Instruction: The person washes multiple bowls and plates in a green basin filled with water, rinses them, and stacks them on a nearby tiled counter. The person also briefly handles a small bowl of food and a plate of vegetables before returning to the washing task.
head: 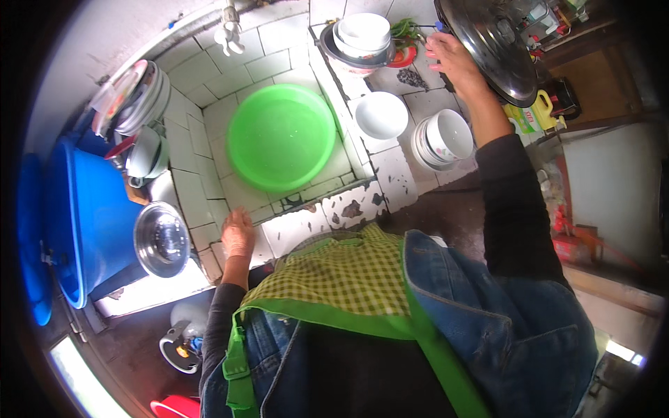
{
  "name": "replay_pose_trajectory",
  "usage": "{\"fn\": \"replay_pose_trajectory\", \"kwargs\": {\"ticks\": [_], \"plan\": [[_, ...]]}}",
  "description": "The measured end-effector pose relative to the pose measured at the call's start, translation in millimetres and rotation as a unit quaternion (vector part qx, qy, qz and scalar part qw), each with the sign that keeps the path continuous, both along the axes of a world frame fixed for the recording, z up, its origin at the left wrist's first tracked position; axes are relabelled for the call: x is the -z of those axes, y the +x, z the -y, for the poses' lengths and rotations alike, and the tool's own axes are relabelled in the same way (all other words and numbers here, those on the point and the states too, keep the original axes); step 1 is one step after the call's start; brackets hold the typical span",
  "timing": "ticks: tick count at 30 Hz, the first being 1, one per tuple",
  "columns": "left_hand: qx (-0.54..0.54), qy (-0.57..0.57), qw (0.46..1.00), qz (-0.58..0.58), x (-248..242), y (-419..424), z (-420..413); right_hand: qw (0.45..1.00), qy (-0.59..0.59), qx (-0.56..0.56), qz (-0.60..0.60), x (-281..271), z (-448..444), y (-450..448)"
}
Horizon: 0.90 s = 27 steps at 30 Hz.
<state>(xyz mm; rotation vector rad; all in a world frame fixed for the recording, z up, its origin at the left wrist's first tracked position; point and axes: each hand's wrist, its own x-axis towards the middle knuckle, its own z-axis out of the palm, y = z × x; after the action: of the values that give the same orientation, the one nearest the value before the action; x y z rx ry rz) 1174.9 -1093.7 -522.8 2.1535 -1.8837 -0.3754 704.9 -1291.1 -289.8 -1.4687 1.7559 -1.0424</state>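
My left hand (238, 233) rests at the near left corner of a white-tiled sink (206, 151), holding nothing that shows. A round green plastic basin (282, 137) stands in the sink. My right hand (450, 58) is raised over the tiled counter at the upper right, fingers apart, beside a large dark metal pan lid (496, 44); whether it touches the lid I cannot tell. Below that hand sit a white bowl (381, 115) and a stack with a white bowl (449, 135) tilted on top. More white bowls (361, 32) are nested in a dark-rimmed basin (328, 47).
Stacked plates (151, 99), smaller bowls (143, 152) and a steel bowl (162, 239) stand left of the sink, near a big blue tub (99, 209). A tap (230, 31) hangs over the far edge. Green vegetables (406, 29) and a yellow jug (544, 107) are at the right.
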Motion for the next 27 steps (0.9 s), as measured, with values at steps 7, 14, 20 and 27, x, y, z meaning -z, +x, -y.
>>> {"fn": "replay_pose_trajectory", "kwargs": {"ticks": [7, 14, 20, 27], "plan": [[-0.012, -0.018, 1.000, -0.006, -15.6, -11.1, -3.0, 0.879, 0.106, 0.062, -0.462, 74.6, -96.6, -83.9], [0.001, -0.021, 1.000, 0.003, -11.2, -5.5, -4.0, 0.924, 0.335, 0.164, -0.089, 92.4, -138.8, -93.1], [-0.016, -0.006, 1.000, 0.007, -15.5, -11.1, -1.8, 0.941, 0.226, 0.185, -0.170, 100.6, -142.7, -102.4], [-0.024, -0.015, 1.000, 0.001, -10.8, -8.0, -4.6, 0.970, 0.140, 0.177, 0.087, 57.2, -149.9, -120.4]]}}
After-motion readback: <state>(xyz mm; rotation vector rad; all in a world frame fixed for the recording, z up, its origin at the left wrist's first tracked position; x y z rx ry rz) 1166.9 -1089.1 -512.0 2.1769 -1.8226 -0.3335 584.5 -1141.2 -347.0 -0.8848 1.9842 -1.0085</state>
